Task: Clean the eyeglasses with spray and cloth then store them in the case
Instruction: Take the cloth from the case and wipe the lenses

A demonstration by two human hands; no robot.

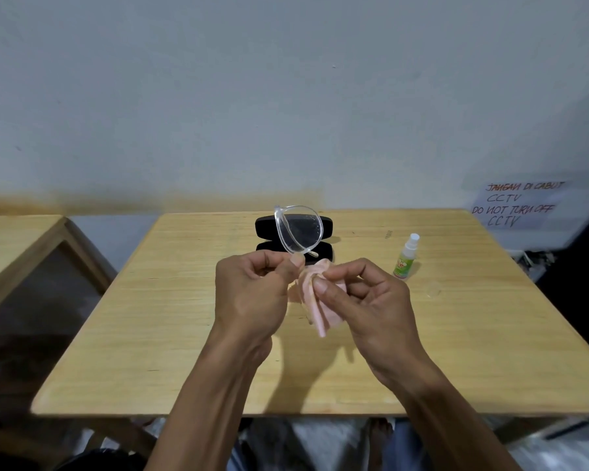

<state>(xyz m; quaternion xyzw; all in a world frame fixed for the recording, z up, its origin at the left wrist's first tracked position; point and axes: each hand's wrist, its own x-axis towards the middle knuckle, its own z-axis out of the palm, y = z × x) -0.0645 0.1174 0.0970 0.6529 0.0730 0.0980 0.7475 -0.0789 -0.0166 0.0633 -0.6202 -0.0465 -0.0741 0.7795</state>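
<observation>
Head camera looks down on our two hands raised over a pale wooden table (184,334). Our left hand (252,294) is curled nearly closed, thumb pressed against the forefinger, and pinches the clear-framed eyeglasses (298,229) at the lower edge of the frame. The glasses stand up above those fingertips, seen nearly edge-on, so one lens rises over the thumb and shows fine droplets or specks on its surface. A temple tip pokes out just to the right of the thumb.

Our right hand (364,297) is also mostly closed. Its thumb and first fingers grip a bunched pink cloth (315,300), which hangs down between the two hands and trails below the thumb. The top fold of the cloth sits just beside the left thumb, close under the frame; whether cloth and lens touch we cannot tell.

Beyond the fingertips, behind the lifted lens, a black eyeglass case (269,229) lies open on the table, both halves facing up. Off to the right of the right hand's knuckles, well apart from the case, a small spray bottle (405,256) with a white cap and green label stands upright. On the wall past it hangs a handwritten paper sign (521,205).
</observation>
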